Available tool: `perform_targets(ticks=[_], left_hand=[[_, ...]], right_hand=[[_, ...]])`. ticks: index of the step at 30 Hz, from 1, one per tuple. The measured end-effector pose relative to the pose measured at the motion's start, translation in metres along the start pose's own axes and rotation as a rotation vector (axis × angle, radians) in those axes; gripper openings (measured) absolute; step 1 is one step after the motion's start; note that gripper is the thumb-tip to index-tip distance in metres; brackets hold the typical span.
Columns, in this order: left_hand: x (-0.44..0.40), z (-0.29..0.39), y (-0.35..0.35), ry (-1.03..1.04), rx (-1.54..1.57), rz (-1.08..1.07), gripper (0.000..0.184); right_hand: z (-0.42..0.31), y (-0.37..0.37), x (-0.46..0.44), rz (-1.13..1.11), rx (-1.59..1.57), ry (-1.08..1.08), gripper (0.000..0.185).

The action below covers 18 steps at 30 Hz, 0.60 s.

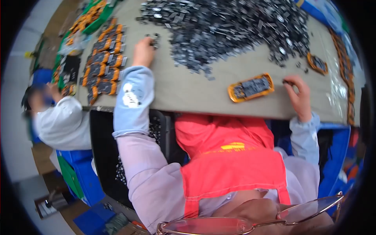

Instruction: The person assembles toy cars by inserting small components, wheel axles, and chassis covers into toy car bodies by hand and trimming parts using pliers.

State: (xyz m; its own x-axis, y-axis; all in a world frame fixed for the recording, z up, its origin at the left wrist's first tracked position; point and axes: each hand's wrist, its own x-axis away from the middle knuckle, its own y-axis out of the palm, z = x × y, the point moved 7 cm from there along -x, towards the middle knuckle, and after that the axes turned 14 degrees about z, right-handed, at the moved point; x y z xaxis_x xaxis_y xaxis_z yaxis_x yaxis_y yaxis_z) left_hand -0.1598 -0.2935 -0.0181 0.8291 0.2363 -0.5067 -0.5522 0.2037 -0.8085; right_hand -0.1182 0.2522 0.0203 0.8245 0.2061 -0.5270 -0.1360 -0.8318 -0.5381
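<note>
My left hand (143, 51) is at the far left of the worktable, its fingers curled against a little cluster of small black parts (155, 40). Which of these it grips is too blurred to make out. On the right, my right hand (299, 96) pinches a small black piece (286, 82) between thumb and finger, just above the table. Between my hands, nearer the right one, lies an orange-rimmed oblong casing (251, 87) with dark parts inside. A smaller orange-and-black unit (317, 64) rests beyond my right hand.
A broad heap of loose black and grey pieces (227, 29) covers the back of the table (164, 92). Rows of orange-and-black units (103, 64) lie on the left. A black bin (105, 152) stands below the edge. Another person's white sleeve (64, 123) shows at far left.
</note>
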Motion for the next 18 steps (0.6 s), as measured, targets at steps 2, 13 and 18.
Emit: perform_targets(ticks=[2,13,18], left_hand=[[0.002,0.003,-0.003,-0.029,0.019,0.042,0.020],[0.010,0.046,-0.012,-0.023,-0.041,0.001,0.032],[0.013,0.038,-0.007,0.024,-0.176,0.130,0.031]], right_hand=[[-0.016,0.005,-0.007,-0.034,-0.098,-0.010,0.020],[-0.047,0.030,-0.012,-0.311,-0.112,-0.121,0.023],[-0.055,0.041,-0.014,-0.359,-0.001,-0.256,0.022]])
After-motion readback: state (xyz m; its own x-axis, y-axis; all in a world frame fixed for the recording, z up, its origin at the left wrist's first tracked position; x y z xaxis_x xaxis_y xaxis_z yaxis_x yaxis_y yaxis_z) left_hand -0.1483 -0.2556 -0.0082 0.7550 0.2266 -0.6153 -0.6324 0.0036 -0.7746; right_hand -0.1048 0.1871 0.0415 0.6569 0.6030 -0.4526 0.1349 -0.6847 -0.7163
